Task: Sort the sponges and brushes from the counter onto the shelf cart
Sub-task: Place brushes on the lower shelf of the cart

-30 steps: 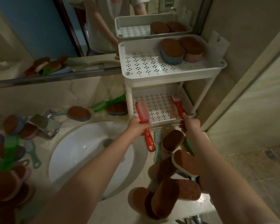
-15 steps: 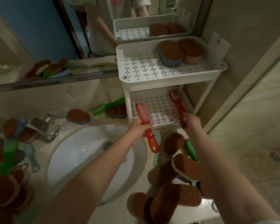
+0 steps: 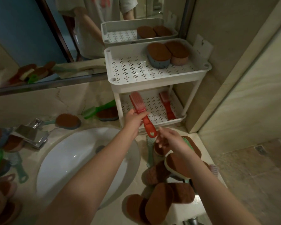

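Head view: a red brush is held in the left hand, the fingers closed around the neck between the bristle head and the handle. The brush's long axis runs from the bristle head, up and toward the lower shelf of the cart, down to the handle end with its hanging hole, which points back toward the person and toward the right hand. The bristle head is seen just at the front left corner of the lower shelf, not yet laid down; whether it is already over the shelf floor cannot be told. The right hand is empty, its fingers spread apart, just beside the handle end and above the sponges heaped at the counter's right edge. A second red brush is laid along the right side of the lower shelf, handle toward the front rim. Two sponges are stood at the back right of the top shelf. The left hand is judged the nearer to the shelf, so the coming move is judged to be a short forward push along the brush's own axis, laying it left of and roughly parallel to the brush already there. More sponges and brushes are left around the sink.
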A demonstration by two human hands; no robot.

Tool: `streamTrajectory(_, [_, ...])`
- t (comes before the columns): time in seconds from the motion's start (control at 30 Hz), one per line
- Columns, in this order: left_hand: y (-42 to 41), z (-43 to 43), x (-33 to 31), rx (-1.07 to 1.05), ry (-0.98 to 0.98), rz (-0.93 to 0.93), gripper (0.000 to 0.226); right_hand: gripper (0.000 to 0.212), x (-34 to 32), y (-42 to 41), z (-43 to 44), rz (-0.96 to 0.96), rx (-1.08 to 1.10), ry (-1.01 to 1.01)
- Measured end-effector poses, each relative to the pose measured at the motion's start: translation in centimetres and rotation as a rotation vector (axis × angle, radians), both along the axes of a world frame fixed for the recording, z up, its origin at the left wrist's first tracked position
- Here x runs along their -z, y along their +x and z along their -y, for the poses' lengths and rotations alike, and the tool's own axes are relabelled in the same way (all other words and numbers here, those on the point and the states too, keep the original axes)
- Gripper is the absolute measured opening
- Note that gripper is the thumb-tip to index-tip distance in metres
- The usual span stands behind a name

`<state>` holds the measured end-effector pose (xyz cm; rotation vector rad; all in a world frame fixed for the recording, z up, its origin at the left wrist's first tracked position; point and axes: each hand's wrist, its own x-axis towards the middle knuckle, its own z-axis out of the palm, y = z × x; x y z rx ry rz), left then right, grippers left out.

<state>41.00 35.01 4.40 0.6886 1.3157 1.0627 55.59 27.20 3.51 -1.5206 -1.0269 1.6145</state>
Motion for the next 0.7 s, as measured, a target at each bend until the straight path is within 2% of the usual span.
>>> streamTrajectory(0.13, [0.8, -0.6, 0.1, -0.023, 0.028, -0.022, 0.021, 0.023, -0.1, -1.1, -0.1, -0.024, 0.086, 0.073])
streamTrajectory(0.2, [1.2, -0.5, 0.1, 0.029, 0.018, -0.069, 0.014, 0.022, 0.3, -1.2, -0.3, -0.017, 0.155, 0.064])
streamTrajectory(0.27, [1.1, -0.3, 0.4, 0.15, 0.037, -0.267, 0.012, 0.023, 0.5, -0.9, -1.2, -0.021, 0.251, 0.029])
streamTrajectory(0.33, [0.4, 0.0, 1.3, 0.267, 0.083, -0.532, 0.033, 0.023, 0.9, -0.3, -2.9, 0.003, 0.357, -0.013])
streamTrajectory(0.4, [-0.6, 0.3, 2.0, 0.35, 0.129, -0.721, 0.038, 0.022, 1.0, 0.4, -5.1, 0.114, 0.401, -0.039])
streamTrajectory(0.47, [-1.6, 0.3, 2.5, 0.433, 0.129, -0.805, 0.038, 0.024, 1.2, 0.9, -7.1, 0.268, 0.367, -0.067])
streamTrajectory(0.6, [-2.5, 0.4, 2.6, 0.533, 0.107, -0.809, 0.038, 0.026, 1.8, 1.2, -9.3, 0.438, 0.367, -0.117])
streamTrajectory(0.7, [-2.6, 0.4, 3.0, 0.551, 0.09, -0.805, 0.039, 0.027, 1.5, 0.8, -9.9, 0.67, 0.257, -0.13])
